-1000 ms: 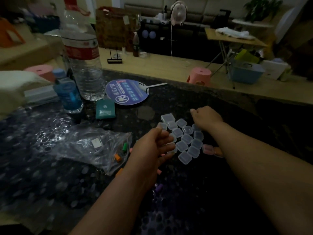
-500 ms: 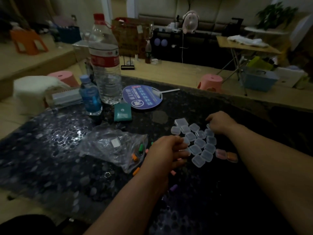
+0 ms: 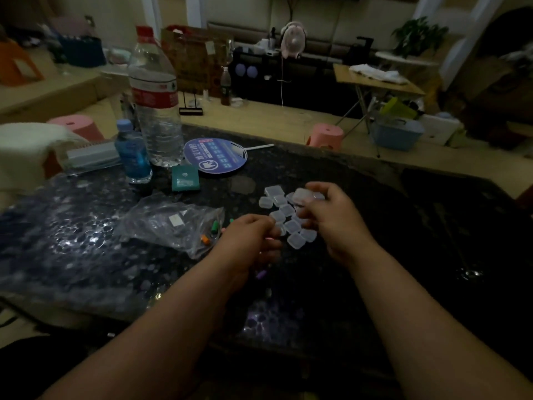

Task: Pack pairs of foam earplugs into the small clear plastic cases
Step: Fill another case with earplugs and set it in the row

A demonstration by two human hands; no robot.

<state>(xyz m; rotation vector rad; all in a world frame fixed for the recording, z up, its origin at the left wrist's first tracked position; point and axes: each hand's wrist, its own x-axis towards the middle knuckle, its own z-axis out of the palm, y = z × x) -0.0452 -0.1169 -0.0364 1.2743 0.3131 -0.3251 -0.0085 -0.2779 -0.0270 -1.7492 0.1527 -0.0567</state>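
In the head view, a clear case [image 3: 302, 196] is pinched in the grip of the right hand [image 3: 328, 220] and held just above the cluster of cases [image 3: 291, 226] on the table [image 3: 86, 226], presumably so that it can be opened and filled away from the others. The left hand [image 3: 248, 243] is held beside the cluster with its fingers curled inward. A pink speck shows at the fingertips, but whether earplugs are grasped cannot be told. The held case thus lies up and right of the left grip, near but apart. Within easy reach, loose earplugs [image 3: 215, 230] are seen at the mouth of the plastic bag [image 3: 170, 220], and a purple earplug [image 3: 261, 274] lies beneath the left hand.
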